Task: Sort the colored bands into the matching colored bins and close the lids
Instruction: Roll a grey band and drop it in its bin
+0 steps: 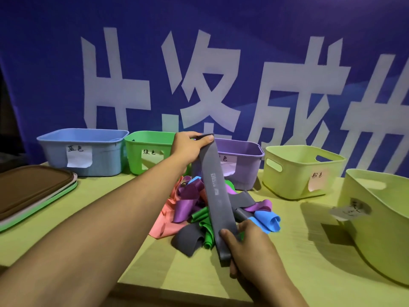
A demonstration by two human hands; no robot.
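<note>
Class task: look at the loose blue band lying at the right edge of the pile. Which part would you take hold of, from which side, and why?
Probably pinch the blue band at its curled right-hand loop, coming from the right and above. That loop stands up off the table and sticks out clear of the pile; its left end runs under a grey band, so that side is crowded.

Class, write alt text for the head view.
Both hands, left hand and right hand, stretch a grey band above a pile of bands; five open bins line the table, with lids stacked at left.
</note>
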